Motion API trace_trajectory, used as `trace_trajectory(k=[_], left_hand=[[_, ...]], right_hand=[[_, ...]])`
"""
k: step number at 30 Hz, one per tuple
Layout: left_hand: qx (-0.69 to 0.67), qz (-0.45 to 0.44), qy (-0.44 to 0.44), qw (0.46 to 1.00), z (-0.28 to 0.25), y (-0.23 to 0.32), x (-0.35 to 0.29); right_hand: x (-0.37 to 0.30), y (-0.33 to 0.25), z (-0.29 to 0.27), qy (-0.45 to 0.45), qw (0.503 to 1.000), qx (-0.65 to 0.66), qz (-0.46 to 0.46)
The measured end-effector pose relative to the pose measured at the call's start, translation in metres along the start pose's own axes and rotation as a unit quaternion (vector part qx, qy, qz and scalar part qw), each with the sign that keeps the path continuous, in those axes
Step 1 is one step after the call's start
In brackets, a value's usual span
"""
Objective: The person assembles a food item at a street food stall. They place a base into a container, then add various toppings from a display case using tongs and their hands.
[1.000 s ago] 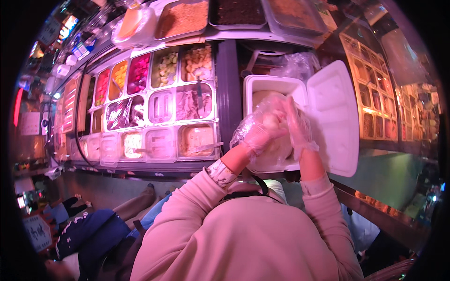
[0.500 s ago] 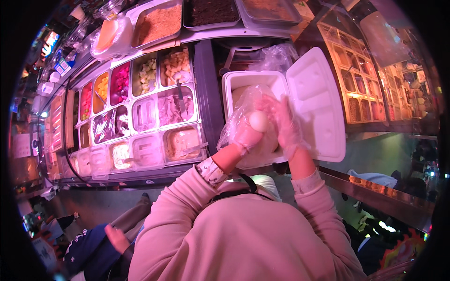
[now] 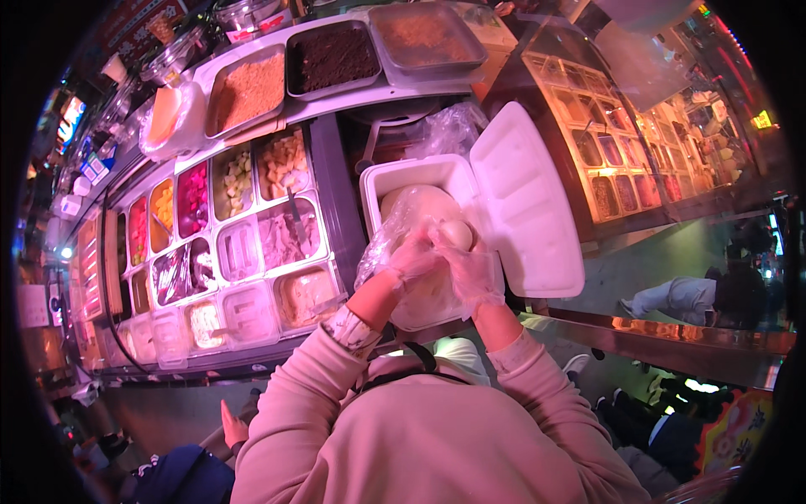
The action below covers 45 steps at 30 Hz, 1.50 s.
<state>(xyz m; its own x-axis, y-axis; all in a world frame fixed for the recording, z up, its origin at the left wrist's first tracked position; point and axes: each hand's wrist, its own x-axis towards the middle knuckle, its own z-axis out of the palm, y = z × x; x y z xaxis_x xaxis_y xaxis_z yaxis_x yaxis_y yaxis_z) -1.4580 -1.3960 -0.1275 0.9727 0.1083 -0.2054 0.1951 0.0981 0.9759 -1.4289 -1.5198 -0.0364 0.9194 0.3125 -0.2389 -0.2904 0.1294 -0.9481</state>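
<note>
A smooth white ball [image 3: 457, 233], which looks like dough, sits in my gloved right hand [image 3: 473, 270], held by its closed fingers. My gloved left hand [image 3: 413, 257] meets it from the left, fingers drawn together at the ball's edge; whether they pinch anything is hidden. Both clear gloves are loose and wrinkled. Beneath my hands stands a white foam box [image 3: 382, 178] with its lid [image 3: 529, 202] swung out to the right. Inside lies a pale, rounded mass [image 3: 428, 200], partly covered by clear plastic film [image 3: 388, 239].
Left of the box, a counter holds metal tubs of diced fruit [image 3: 235, 183] and pale pastes [image 3: 304, 294]. Behind are trays of orange crumbs [image 3: 245, 91] and dark crumbs [image 3: 334, 59]. A glass case [image 3: 600, 134] stands right. Another person's hand [image 3: 233, 424] shows lower left.
The white ball has passed from my left hand to my right. My hands have drawn closer together over the box. The whole view has shifted, with the counter lower and further left.
</note>
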Motion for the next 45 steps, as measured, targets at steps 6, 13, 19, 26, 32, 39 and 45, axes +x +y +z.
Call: trace_trajectory(k=[6,13,19,26,32,39,45], left_hand=[[0.088,0.056,-0.083,0.991,-0.006,-0.021,0.012],[0.449,0.199,-0.005,0.871,-0.026,-0.001,0.021],[0.584,0.170,-0.043,0.793,-0.026,0.133,-0.043],[0.454,0.049,0.204,0.866,-0.024,0.079,-0.083],[-0.198,0.097,0.023,0.975,0.072,0.072,-0.087],[0.401,0.099,-0.210,0.886,0.061,0.032,-0.024],[0.528,0.042,0.132,0.838,0.127,-0.045,0.013]], right_hand=[[0.011,0.006,0.004,0.047,0.984,0.159,0.061],[-0.067,-0.115,-0.003,-0.210,0.919,0.179,0.281],[-0.092,-0.100,-0.043,-0.240,0.905,0.292,0.195],[-0.098,-0.072,-0.075,-0.052,0.934,0.308,0.175],[-0.127,-0.100,-0.077,-0.036,0.999,-0.006,-0.010],[-0.151,-0.119,-0.082,-0.043,0.958,-0.177,-0.222],[-0.156,-0.127,-0.080,-0.043,0.984,-0.115,-0.132]])
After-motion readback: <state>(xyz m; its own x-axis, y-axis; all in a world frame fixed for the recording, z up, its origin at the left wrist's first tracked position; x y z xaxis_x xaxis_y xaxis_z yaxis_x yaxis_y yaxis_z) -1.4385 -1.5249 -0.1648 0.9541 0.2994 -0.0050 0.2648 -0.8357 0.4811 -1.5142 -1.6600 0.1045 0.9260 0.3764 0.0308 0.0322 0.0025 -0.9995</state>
